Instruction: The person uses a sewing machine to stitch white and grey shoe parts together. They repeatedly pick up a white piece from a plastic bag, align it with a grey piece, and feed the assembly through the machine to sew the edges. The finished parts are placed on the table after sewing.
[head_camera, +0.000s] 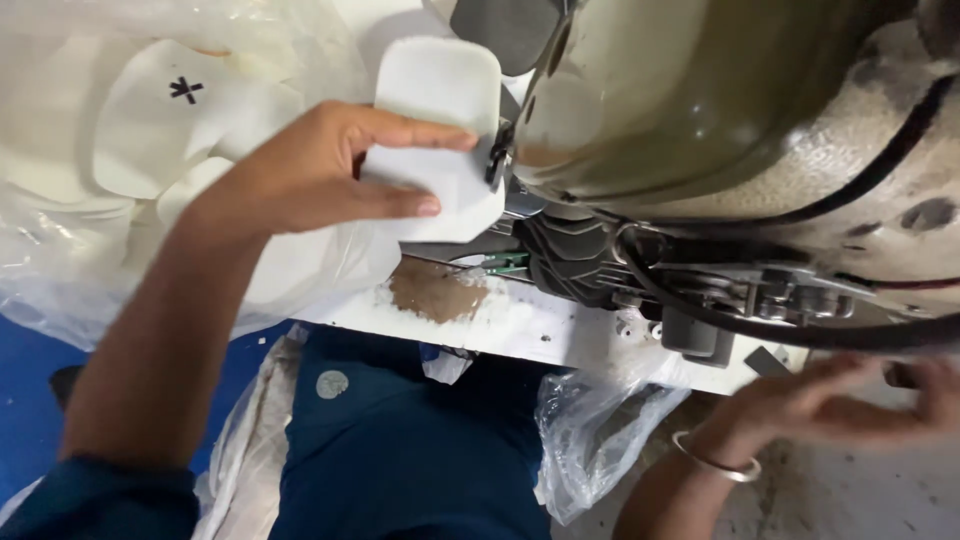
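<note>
Landmark: the sewing machine (720, 110), its olive-grey head filling the upper right of your view.
Left hand: your left hand (330, 170) is clasped on a white foam piece (440, 130), fingers across its face and thumb beneath, just left of the machine's head.
White foam piece: flat with rounded corners; its right edge is pressed up to the machine's needle area, and it is held above the table.
Right hand: your right hand (850, 400) sits below the machine's right end, fingers stretched out sideways; it is blurred, so you cannot tell whether it grips anything. A metal bangle (715, 462) circles that wrist.
Table: the white table edge (540, 325), worn to a brown patch, runs under the machine.
Behind: more white cut pieces (170, 120) lie in clear plastic, well left of the machine.
</note>
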